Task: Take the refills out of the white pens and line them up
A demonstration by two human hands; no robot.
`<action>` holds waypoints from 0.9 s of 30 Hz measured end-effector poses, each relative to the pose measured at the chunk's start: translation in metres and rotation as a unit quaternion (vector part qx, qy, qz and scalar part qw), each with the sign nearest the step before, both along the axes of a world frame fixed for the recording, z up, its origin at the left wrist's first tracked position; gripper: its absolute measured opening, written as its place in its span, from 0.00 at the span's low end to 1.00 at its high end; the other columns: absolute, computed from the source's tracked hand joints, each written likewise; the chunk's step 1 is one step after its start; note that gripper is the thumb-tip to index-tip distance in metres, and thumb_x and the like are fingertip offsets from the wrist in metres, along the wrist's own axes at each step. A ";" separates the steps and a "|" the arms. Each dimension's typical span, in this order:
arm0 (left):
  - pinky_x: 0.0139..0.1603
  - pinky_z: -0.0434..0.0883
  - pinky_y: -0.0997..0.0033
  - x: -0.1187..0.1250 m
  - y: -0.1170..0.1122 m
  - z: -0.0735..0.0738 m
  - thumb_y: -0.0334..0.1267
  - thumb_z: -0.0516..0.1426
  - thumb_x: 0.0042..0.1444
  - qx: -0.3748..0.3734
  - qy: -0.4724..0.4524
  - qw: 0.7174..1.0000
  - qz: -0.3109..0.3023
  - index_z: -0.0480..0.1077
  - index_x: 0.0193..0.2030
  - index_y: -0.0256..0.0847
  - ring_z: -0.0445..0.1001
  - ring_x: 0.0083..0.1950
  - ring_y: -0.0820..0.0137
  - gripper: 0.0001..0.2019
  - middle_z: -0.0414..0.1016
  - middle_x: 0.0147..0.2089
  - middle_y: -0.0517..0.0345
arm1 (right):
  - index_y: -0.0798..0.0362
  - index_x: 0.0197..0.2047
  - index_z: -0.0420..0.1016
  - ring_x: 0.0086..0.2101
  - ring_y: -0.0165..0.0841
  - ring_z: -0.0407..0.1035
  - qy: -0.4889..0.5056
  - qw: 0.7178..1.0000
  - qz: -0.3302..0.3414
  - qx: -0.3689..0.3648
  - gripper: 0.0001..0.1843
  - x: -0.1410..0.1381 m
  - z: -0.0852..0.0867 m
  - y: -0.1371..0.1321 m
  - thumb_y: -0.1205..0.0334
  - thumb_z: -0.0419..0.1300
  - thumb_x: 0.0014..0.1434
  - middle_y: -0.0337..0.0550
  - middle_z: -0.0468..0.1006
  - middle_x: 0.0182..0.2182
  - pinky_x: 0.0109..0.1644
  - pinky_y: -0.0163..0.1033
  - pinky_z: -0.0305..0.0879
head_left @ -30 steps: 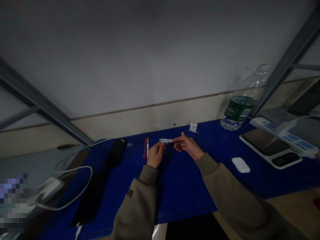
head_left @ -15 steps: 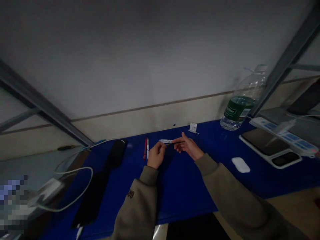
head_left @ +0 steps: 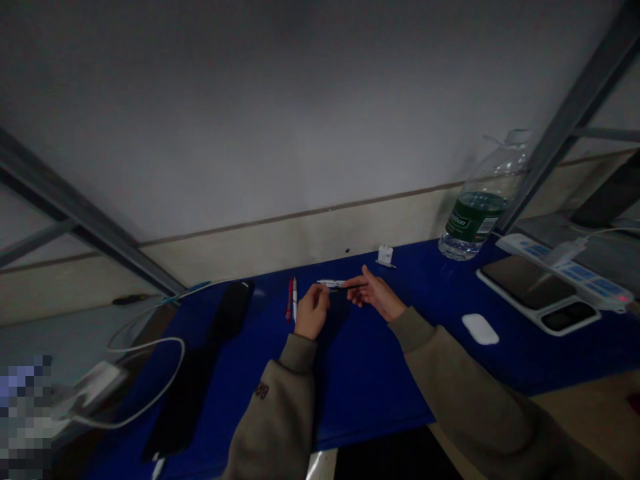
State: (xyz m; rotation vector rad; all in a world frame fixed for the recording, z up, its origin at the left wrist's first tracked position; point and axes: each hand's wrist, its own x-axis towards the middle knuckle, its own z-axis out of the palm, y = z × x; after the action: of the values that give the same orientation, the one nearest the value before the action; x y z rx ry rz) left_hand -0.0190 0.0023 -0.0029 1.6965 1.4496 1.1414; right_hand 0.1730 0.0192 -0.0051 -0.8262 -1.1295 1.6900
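Pen barrel (head_left: 330,283) sits pinched in left grip (head_left: 311,312); right grip (head_left: 376,297) pinches its thin dark end (head_left: 356,287); pens (head_left: 292,299) lie just left.

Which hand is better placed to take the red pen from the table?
Probably the left hand: the red pen lies just beside it, while the right hand is farther, across the held pen.

Blue-topped table (head_left: 365,380), back edge against the wall.
- Back edge, centre: slim red plastic pen (head_left: 289,300) and slim white plastic pen (head_left: 295,300), parallel, just beside each other.
- Right of these: small white plug block (head_left: 385,255).
- Back right corner: clear plastic water bottle with green label (head_left: 473,220), upright.
- Right side: white oval puck (head_left: 480,329); white flat tray (head_left: 507,298).
- Left side: long black flat pouch (head_left: 227,310); looped white cable (head_left: 183,350) at the left edge.
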 end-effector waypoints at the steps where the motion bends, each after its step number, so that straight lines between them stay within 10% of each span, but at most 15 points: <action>1: 0.24 0.57 0.76 0.000 0.000 0.001 0.48 0.48 0.60 0.004 0.020 1.000 -0.002 0.69 0.33 0.38 0.62 0.23 0.75 0.16 0.64 0.21 0.63 | 0.57 0.40 0.79 0.26 0.31 0.68 0.000 1.000 0.000 -0.001 0.37 0.000 0.000 0.000 0.34 0.44 0.58 0.50 0.77 0.28 0.28 0.36 0.58; 27: 0.25 0.58 0.76 -0.001 -0.002 0.007 0.49 0.49 0.60 0.047 0.080 0.996 0.007 0.68 0.43 0.40 0.64 0.25 0.75 0.15 0.71 0.29 0.60 | 0.58 0.40 0.79 0.26 0.31 0.68 0.006 1.000 0.007 -0.006 0.37 0.001 0.005 -0.002 0.34 0.44 0.59 0.51 0.77 0.28 0.29 0.36 0.58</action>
State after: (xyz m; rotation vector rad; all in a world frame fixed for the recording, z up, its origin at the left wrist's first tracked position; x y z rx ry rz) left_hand -0.0196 0.0002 0.0037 1.8819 1.5264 1.1180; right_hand 0.1738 0.0175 0.0000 -0.8173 -1.1201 1.7122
